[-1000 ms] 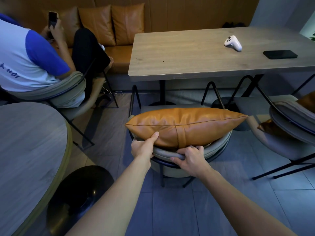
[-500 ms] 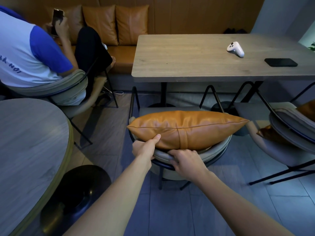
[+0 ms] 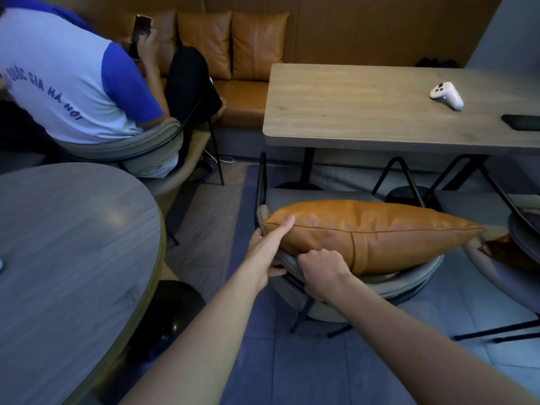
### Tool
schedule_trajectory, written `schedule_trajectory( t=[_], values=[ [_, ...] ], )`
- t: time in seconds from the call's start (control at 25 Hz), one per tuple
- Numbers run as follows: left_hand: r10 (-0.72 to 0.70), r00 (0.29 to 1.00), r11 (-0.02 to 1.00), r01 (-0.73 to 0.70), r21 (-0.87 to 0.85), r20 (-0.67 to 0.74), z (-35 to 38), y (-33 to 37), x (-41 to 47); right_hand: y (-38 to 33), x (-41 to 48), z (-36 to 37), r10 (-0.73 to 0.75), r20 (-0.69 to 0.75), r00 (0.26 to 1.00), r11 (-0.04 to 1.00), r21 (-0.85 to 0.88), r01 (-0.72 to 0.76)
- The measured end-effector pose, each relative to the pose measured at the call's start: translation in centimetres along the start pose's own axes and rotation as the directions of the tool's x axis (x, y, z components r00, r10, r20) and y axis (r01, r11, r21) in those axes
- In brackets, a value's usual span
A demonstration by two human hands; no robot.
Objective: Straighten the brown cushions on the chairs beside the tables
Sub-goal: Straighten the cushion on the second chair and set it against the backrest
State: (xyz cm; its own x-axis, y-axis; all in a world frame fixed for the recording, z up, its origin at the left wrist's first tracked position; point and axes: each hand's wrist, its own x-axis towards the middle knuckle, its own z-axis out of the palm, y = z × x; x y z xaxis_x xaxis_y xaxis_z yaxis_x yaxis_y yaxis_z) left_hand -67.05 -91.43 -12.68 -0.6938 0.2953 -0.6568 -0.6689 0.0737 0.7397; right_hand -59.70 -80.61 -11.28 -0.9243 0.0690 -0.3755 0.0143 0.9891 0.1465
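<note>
Between both hands' pinching fingers (image 3: 285, 226), the tan leather cushion (image 3: 371, 232) balances on the grey curved chair back (image 3: 409, 283); released, it may topple.

A café or lounge: a built-in bench (image 3: 242, 92) with cushions (image 3: 230, 42) along a wood-panelled wall, a long table (image 3: 365, 112), a round table (image 3: 73, 244), and chairs (image 3: 365, 285).

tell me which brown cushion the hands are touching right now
The brown cushion lying along the near chair's backrest; both hands grip its left end. The two bench cushions stand upright, untouched.
</note>
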Motion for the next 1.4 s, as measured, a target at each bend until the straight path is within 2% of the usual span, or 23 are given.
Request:
schedule_trajectory(
  t=[0.2, 0.32, 0.4, 0.48, 0.56, 0.64, 0.8, 1.4],
  values=[
    [-0.008, 1.0, 0.994, 0.008, 0.108, 0.001, -0.7, 0.1, 1.5, 1.8, 0.2, -0.7, -0.126, 0.025, 0.992, 0.992, -0.006, 0.126],
    [0.003, 1.0, 0.994, -0.002, 0.114, -0.009, -0.9, -0.1, 2.0, 3.0, -0.3, -1.1, -0.186, -0.007, 0.983, 0.98, 0.071, 0.186],
    [0.006, 1.0, 0.993, -0.005, 0.116, -0.005, -0.9, -0.1, 2.0, 3.3, -0.8, -1.2, -0.21, -0.201, 0.957, 0.964, 0.119, 0.237],
    [0.005, 1.0, 0.992, -0.006, 0.129, 0.007, -1.1, 0.1, 2.0, 3.0, -0.9, -0.7, -0.208, -0.451, 0.868, 0.961, 0.07, 0.267],
    [0.002, 1.0, 0.991, -0.003, 0.137, 0.008, -1.2, 0.4, 2.3, 2.6, -0.4, -0.3, -0.116, -0.554, 0.825, 0.986, 0.036, 0.163],
    [-0.006, 1.0, 0.992, 0.006, 0.122, -0.003, -1.2, 0.4, 2.8, 2.3, 0.4, 0.2, -0.028, -0.505, 0.862, 0.995, 0.07, 0.074],
    [0.025, 0.999, 0.999, -0.024, 0.041, -0.032, -1.2, 0.2, 3.6, 2.3, 1.7, 1.6, -0.032, -0.396, 0.918, 0.997, 0.046, 0.054],
    [0.03, 0.999, 0.997, -0.027, 0.07, -0.034, -0.6, 1.6, 3.7, 2.6, 2.9, 1.6, -0.021, -0.409, 0.912, 0.996, 0.069, 0.054]
  ],
)
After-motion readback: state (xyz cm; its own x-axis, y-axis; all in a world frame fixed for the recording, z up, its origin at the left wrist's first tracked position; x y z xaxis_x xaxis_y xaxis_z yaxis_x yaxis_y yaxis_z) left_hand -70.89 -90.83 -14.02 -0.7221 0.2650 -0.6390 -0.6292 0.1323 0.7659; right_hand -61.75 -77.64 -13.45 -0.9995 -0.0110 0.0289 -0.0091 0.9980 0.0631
